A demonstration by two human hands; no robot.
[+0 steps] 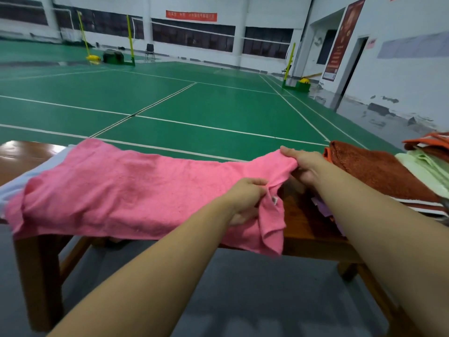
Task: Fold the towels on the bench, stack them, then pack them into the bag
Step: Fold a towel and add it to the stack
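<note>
A pink towel lies spread across the brown wooden bench, its near edge hanging over the front. My left hand pinches the towel's near right corner, where a small label shows. My right hand grips the far right corner, lifted slightly off the bench. A rust-brown towel lies on the bench to the right, with a pale green towel and an orange one beyond it. Something white or pale blue lies under the pink towel's left end. No bag is in view.
A purple cloth peeks out beside my right forearm. Behind the bench stretches a green badminton court with net posts. Grey floor lies under and in front of the bench.
</note>
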